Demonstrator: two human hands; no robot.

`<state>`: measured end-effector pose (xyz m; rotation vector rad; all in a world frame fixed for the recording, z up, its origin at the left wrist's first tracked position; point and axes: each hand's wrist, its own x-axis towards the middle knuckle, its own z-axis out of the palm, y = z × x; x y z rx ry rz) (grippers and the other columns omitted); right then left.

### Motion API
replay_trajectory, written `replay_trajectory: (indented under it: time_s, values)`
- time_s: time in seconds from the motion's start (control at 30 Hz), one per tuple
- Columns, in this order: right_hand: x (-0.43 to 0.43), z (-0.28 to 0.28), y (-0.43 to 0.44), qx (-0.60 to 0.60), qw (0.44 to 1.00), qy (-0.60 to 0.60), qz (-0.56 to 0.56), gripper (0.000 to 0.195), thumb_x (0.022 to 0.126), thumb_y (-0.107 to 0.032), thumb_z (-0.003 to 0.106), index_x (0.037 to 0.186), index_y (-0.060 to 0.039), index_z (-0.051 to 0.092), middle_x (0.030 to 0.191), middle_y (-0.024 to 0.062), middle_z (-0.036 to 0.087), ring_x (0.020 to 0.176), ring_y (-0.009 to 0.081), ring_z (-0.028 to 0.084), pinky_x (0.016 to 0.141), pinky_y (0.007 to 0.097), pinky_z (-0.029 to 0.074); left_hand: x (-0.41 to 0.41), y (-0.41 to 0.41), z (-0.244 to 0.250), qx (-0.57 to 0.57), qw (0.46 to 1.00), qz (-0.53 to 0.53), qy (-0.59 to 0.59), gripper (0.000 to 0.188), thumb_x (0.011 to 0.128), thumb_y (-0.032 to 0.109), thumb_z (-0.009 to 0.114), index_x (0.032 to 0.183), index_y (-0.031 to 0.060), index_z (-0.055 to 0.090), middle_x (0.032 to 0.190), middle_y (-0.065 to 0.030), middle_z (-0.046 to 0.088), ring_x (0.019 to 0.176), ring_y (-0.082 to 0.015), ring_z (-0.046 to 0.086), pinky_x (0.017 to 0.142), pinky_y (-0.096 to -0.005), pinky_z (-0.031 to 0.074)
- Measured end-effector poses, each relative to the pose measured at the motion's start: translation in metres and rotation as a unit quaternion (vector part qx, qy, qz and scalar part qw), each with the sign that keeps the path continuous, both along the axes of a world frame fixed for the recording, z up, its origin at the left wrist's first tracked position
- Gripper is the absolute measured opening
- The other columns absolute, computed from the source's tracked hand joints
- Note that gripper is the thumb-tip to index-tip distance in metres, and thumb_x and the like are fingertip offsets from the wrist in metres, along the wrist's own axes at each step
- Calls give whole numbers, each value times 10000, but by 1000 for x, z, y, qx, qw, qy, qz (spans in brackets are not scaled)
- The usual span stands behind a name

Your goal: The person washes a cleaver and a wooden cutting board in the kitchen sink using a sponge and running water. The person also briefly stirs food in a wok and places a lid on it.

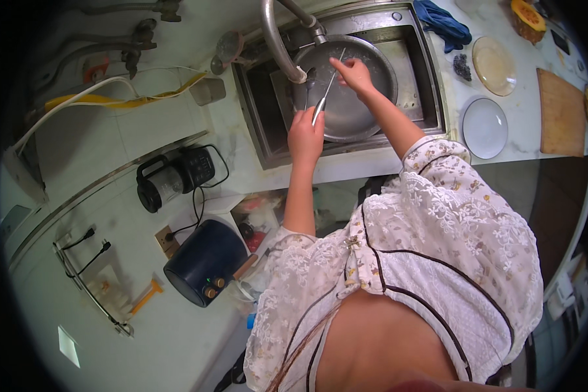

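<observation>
My left hand (306,138) grips the silver handle of a long, slim metal utensil (330,84), perhaps a knife seen edge-on. It slants up and away over a round grey metal basin (357,120) in the sink (432,93). My right hand (357,77) is bent around the utensil's far part with fingers curled; whether it grips or only touches it is not plain. The faucet (277,49) ends just left of the utensil, above the basin's left rim. A thin streak below its mouth may be water or a reflection.
Right of the sink are a blue cloth (443,24), a scouring pad (462,67), a yellowish plate (494,66), a white plate (485,128), a wooden cutting board (561,112) and a cut pumpkin (528,20). Leftward stand a blender jug (159,183) and a dark blue appliance (206,262).
</observation>
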<state>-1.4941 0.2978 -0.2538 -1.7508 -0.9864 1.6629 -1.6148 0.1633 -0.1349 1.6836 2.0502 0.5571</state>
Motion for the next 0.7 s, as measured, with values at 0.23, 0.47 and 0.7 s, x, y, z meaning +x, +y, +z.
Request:
replay_trajectory:
  time_s: [0.23, 0.47, 0.7]
  values:
    - [-1, -29, -5, -99, 919, 333, -188, 151, 878, -175, 568, 874, -27, 594, 831, 57, 613, 668, 126, 596, 560, 247, 496, -10, 17, -12, -67, 997, 30, 14, 332, 738, 321, 687, 948, 70, 635, 850, -123, 588, 736, -314, 595, 650, -407, 473]
    - [-31, -19, -3, 25, 951, 233, -200, 531, 776, -149, 661, 1178, 65, 387, 935, 120, 602, 806, 178, 586, 645, 282, 477, -13, 24, -10, -81, 995, 56, 8, 311, 664, 313, 734, 786, 37, 657, 750, -143, 604, 701, -321, 597, 644, -407, 475]
    - [-47, 25, -8, 90, 983, -132, -96, 964, 672, -480, 711, 1298, 50, 203, 1266, 306, 358, 1137, 418, 437, 949, 434, 373, 11, 5, -6, -27, 992, 55, 113, 271, 656, 266, 724, 789, 39, 660, 762, -147, 610, 704, -332, 597, 631, -412, 474]
